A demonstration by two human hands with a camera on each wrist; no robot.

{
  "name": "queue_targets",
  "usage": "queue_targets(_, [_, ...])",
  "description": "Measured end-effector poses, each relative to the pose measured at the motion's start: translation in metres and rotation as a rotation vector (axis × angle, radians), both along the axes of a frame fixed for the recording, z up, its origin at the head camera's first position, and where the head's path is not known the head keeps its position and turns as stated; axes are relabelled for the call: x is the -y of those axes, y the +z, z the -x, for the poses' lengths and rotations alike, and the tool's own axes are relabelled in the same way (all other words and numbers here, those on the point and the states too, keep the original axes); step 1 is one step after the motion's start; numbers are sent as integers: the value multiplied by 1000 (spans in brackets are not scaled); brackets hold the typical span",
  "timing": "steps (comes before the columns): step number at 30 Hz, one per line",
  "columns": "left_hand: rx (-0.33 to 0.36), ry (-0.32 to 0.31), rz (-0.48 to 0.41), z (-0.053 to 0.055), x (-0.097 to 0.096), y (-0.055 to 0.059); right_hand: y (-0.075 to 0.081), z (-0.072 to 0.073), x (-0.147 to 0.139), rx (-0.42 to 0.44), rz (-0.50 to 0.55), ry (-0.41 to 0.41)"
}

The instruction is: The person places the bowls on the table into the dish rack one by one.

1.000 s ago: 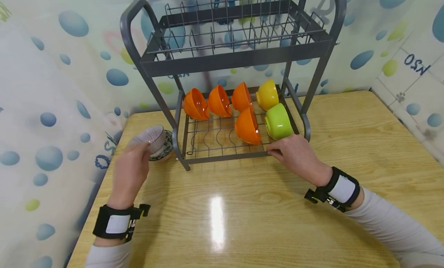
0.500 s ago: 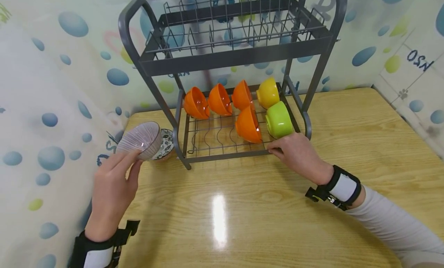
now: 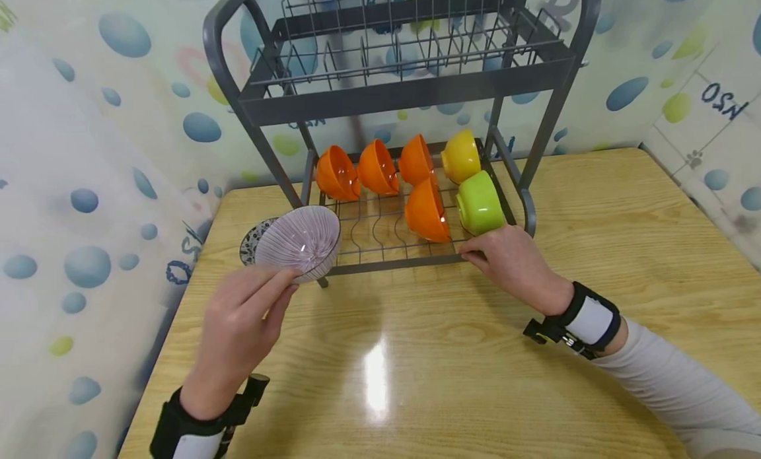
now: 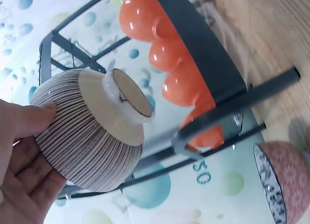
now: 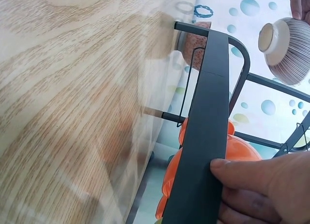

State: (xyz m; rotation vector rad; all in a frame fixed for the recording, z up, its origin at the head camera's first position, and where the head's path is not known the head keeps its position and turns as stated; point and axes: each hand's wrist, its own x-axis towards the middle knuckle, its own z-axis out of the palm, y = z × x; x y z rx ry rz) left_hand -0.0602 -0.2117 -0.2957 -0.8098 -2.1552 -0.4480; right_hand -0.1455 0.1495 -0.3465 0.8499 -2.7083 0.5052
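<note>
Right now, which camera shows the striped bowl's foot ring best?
Left wrist: the striped bowl fills the frame, foot ring facing the lens. Right wrist shows it small in the corner; head shows only its ribbed inside.

Left hand (image 3: 238, 327) lifts a striped bowl (image 3: 300, 241) — right hand (image 3: 511, 264) grips the rack (image 3: 392, 99).

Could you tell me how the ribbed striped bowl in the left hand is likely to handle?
The ribbed striped ceramic bowl looks rigid and probably breakable. Its glazed sheen suggests slipperiness, though the ribs may aid the left hand's fingertip grip. Set on its small foot ring, it would likely stand steady.
</note>
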Motion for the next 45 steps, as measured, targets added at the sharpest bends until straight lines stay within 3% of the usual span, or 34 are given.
queue_targets(7, [8, -109, 4, 7, -19, -9, 2, 2, 1, 10, -12, 30])
queue_targets(15, [10, -198, 4, 11, -31, -16, 15, 1, 1, -1, 3, 142])
queue_targets(19, [18, -220, 6, 11, -33, -16, 32, -1, 6, -62, 78, 256])
queue_targets(23, [15, -241, 23, 12, -37, -15, 50, -6, 16, -163, 140, 431])
queue_targets(27, [-5, -262, 46, 13, -40, -14, 64, -10, 31, -254, 123, 604])
queue_targets(30, [-15, -275, 71, 13, -43, -14, 69, -12, 41, -314, 71, 677])
queue_targets(35, [-5, -286, 111, 13, -45, -15, 65, -14, 52, -373, -67, 706])
queue_targets(38, [4, -292, 114, 13, -46, -15, 62, -13, 55, -352, -128, 712])
queue_targets(45, [14, -303, 113, 15, -45, -15, 61, -10, 59, -281, -132, 737])
